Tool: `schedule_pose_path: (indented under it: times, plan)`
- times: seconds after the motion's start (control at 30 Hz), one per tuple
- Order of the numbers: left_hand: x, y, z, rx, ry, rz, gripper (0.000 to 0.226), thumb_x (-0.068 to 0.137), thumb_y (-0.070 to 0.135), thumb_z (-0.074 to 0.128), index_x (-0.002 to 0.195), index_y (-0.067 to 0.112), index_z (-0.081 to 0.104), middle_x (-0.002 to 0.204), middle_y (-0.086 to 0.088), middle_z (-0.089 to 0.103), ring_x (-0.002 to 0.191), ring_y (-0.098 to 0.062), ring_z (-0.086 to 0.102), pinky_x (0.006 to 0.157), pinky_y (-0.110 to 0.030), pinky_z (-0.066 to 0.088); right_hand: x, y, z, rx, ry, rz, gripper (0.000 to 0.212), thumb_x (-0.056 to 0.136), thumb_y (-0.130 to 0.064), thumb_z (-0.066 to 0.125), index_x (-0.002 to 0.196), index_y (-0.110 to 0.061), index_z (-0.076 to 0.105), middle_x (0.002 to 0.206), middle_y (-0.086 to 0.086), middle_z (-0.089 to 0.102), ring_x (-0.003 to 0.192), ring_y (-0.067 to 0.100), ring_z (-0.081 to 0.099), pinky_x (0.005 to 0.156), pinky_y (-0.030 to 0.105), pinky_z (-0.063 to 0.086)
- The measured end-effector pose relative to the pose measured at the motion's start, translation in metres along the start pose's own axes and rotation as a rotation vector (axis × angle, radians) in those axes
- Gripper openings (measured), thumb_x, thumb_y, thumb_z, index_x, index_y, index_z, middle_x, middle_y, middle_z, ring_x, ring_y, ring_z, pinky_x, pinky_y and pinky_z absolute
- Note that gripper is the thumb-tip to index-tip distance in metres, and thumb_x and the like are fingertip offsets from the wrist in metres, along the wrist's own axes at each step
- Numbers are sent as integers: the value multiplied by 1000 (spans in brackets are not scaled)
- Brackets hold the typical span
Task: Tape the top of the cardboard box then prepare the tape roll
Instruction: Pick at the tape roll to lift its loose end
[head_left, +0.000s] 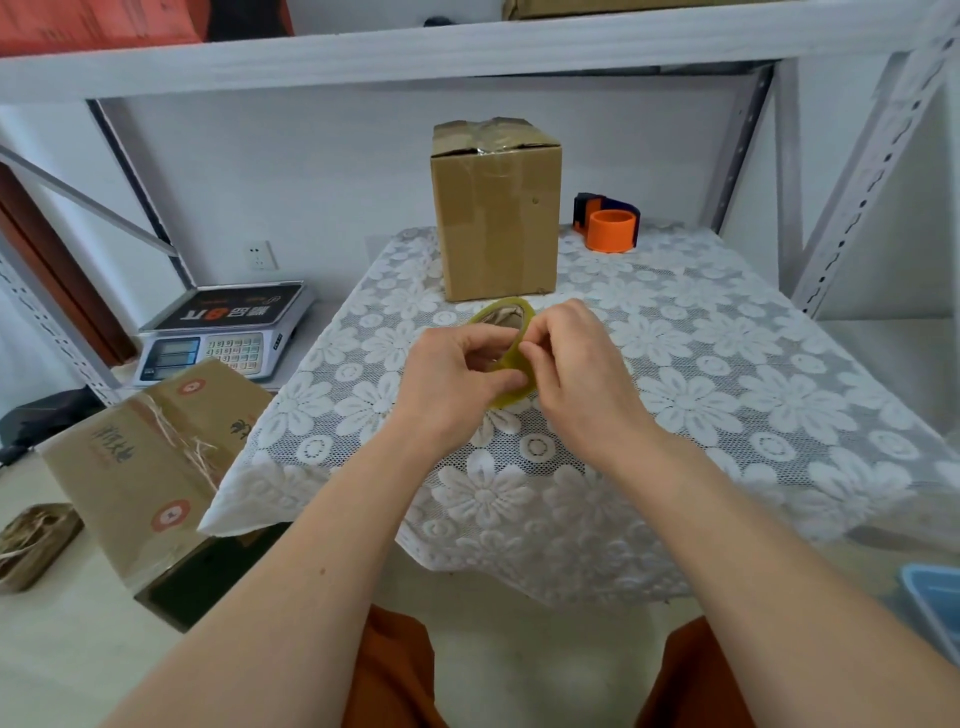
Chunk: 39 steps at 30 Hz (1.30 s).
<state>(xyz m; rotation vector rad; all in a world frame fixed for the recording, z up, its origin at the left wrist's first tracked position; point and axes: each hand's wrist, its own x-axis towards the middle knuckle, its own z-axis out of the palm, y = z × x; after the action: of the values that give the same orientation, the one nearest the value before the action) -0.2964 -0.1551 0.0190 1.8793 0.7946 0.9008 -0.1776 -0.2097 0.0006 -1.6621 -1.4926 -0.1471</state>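
A tall cardboard box (496, 218) stands upright at the back of the table, its top flaps closed under clear tape. In front of it I hold a yellowish tape roll (506, 312) on edge above the tablecloth. My left hand (457, 379) grips the roll's near side, thumb across its rim. My right hand (576, 364) pinches the rim with its fingertips, just right of the left thumb. Both hands hide the lower half of the roll. An orange and dark blue tape dispenser (608, 223) sits to the right of the box.
A white lace cloth (701, 395) covers the table under a grey metal shelf frame (852, 176). At the left sit a digital scale (228, 332) and a printed carton (156, 457). A blue tray (935, 608) shows at the right edge.
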Motion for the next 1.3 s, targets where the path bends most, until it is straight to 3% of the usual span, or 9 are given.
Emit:
schedule_pose_path:
  times: [0.17, 0.27, 0.37, 0.5, 0.73, 0.83, 0.97, 1.2, 1.3]
  plan:
    - [-1, 3, -1, -42, -30, -29, 33, 69, -7, 76, 86, 22, 74, 74, 3, 70, 62, 4, 61, 68, -14, 55, 0, 2, -3, -37, -89, -32, 11, 91, -9, 46, 84, -15, 41, 92, 0, 42, 87, 15, 39, 73, 20, 29]
    - [2, 1, -2, -102, -17, -62, 32, 71, -7, 75, 92, 18, 75, 79, 0, 72, 67, 0, 64, 71, -18, 56, -2, 1, -5, 87, 6, 0, 6, 90, -11, 53, 91, -16, 49, 91, -1, 50, 85, 15, 47, 73, 28, 41]
    - [4, 0, -2, -137, -8, -76, 32, 72, -7, 74, 95, 15, 74, 77, 1, 72, 67, -2, 66, 71, -18, 56, -2, 0, -5, 115, 80, -6, 18, 84, -12, 64, 102, -12, 63, 95, 2, 57, 87, 18, 55, 75, 32, 49]
    - [3, 0, -1, -92, 3, -65, 32, 71, -4, 76, 92, 20, 75, 78, 2, 72, 69, -2, 65, 75, -21, 57, -1, -2, -4, 223, 157, 61, 6, 78, -8, 72, 83, -9, 73, 86, 5, 61, 79, 16, 59, 71, 30, 51]
    - [1, 1, 0, -64, 2, -47, 32, 70, -5, 76, 94, 17, 75, 76, 2, 70, 63, 3, 60, 72, -18, 56, -1, 0, 1, -15, 115, -78, 8, 87, -5, 56, 80, -4, 59, 89, 7, 54, 83, 20, 51, 67, 37, 48]
    - [0, 3, -1, -46, 5, -43, 31, 70, -4, 76, 90, 19, 76, 79, -1, 71, 68, -3, 61, 74, -24, 56, 0, -1, -1, -80, 37, -69, 8, 91, -8, 48, 83, -8, 50, 93, 7, 48, 88, 19, 44, 70, 34, 43]
    - [0, 3, 0, -44, 4, -70, 36, 70, -6, 76, 82, 28, 72, 75, 7, 68, 63, 3, 59, 73, -20, 56, 2, 1, -7, -134, -85, -102, 10, 92, -11, 43, 83, -14, 40, 94, 4, 42, 87, 16, 38, 69, 29, 37]
    - [6, -2, -2, -110, 22, -105, 32, 70, -3, 77, 88, 23, 74, 83, -2, 74, 73, -9, 65, 74, -23, 58, -3, 4, -10, 14, -53, 26, 3, 92, -16, 51, 93, -14, 49, 92, -1, 50, 86, 15, 46, 72, 29, 41]
    - [6, -2, -4, -122, 13, -103, 32, 71, -3, 76, 88, 23, 74, 86, -7, 74, 76, -14, 66, 76, -27, 58, -3, 6, -11, 51, 20, 11, 19, 87, -18, 62, 105, -16, 59, 97, -1, 57, 91, 16, 53, 78, 35, 48]
